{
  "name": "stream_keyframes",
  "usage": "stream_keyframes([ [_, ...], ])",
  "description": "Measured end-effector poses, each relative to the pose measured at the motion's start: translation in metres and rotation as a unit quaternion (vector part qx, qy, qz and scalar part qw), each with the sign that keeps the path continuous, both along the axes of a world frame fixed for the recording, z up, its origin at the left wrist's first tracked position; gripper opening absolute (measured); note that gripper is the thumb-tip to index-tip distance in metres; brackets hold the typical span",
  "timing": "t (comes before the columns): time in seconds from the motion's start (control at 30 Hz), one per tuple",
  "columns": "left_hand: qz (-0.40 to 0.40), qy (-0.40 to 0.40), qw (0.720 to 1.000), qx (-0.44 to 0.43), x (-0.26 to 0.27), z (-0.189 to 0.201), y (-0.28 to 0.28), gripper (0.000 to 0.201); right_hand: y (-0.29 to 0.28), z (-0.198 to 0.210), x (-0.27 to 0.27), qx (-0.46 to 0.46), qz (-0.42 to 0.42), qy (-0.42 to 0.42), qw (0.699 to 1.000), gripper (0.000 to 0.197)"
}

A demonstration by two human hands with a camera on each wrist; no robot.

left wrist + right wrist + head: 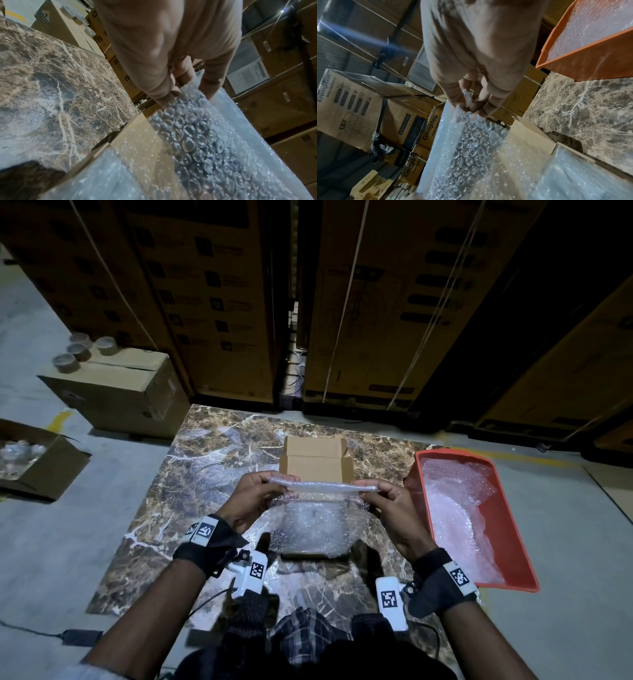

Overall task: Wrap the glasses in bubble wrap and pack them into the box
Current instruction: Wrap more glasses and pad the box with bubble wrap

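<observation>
box (317, 462): on the table (212, 460), behind the bubble wrap (313, 522)
tray (507, 539): right of the box

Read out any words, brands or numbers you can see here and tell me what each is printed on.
"Crompton": printed up the side of the stacked cardboard cartons, and again on the tall carton to their left.
Smaller print under "Crompton": too blurred to read.
White paper label on a carton: too small to read.
Dark panels on the big cartons: unreadable.
Wrist tags: square code patterns, no words.
</observation>
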State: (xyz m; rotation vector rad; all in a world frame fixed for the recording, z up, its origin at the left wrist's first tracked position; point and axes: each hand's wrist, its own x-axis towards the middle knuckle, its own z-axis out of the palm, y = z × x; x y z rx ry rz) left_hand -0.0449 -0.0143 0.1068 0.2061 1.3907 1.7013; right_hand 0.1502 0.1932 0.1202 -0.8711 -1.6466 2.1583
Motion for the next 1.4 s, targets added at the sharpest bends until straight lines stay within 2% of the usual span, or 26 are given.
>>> stream_keyframes([
  [0.17,0.015,-0.014,0.999,0.029,0.001,-0.001,0.000,0.035,0.001,0.000,0.002,0.045,0.010,-0.003,0.999,0.020],
  [0.3,0.020,-0.011,0.999,0.043,0.003,-0.003,-0.002,0.035,0.003,-0.005,0.006,0.112,0.038,0.012,0.993,0.021],
  [0.47,0.002,-0.032,0.999,0.039,-0.001,-0.005,-0.004,0.038,-0.001,-0.001,0.004,0.108,0.025,0.018,0.994,0.028],
  [0.6,-0.012,-0.019,1.000,0.005,0.001,-0.006,-0.001,0.060,-0.002,0.001,0.005,0.151,0.028,0.012,0.988,0.015],
  [0.63,-0.012,-0.014,1.000,-0.003,0.002,-0.006,-0.001,0.065,-0.002,0.001,0.005,0.155,0.030,0.013,0.987,0.016],
  [0.7,-0.014,-0.019,1.000,-0.008,0.002,-0.007,-0.001,0.070,-0.002,0.001,0.005,0.163,0.027,0.015,0.986,0.031],
  [0.77,-0.016,-0.017,1.000,-0.014,0.001,-0.007,-0.002,0.068,-0.003,0.002,0.004,0.144,0.026,0.013,0.989,0.050],
  [0.83,-0.021,0.004,0.999,-0.035,0.002,-0.005,-0.002,0.061,-0.002,0.000,0.004,0.104,0.037,-0.005,0.994,0.058],
  [0.87,-0.025,0.012,0.999,-0.044,0.002,-0.003,-0.002,0.058,-0.002,-0.002,0.004,0.090,0.042,-0.018,0.995,0.055],
  [0.97,-0.036,-0.002,0.999,-0.039,0.003,-0.002,-0.003,0.049,-0.004,-0.005,0.005,0.029,0.044,-0.020,0.998,0.026],
  [1.03,-0.036,-0.009,0.999,-0.040,0.002,-0.004,-0.003,0.040,-0.005,-0.007,0.005,0.018,0.046,-0.023,0.999,0.018],
  [1.17,-0.019,-0.021,0.999,-0.034,0.001,-0.008,-0.003,0.026,-0.004,-0.007,0.001,0.019,0.041,-0.023,0.999,0.022],
  [1.3,-0.018,-0.020,0.999,-0.023,-0.001,-0.008,-0.002,0.026,-0.001,-0.013,-0.002,-0.011,0.009,-0.011,1.000,0.032],
  [1.4,-0.003,-0.029,0.999,-0.016,0.000,-0.007,0.000,0.023,-0.002,-0.012,-0.003,-0.031,-0.007,-0.010,0.999,0.025],
])
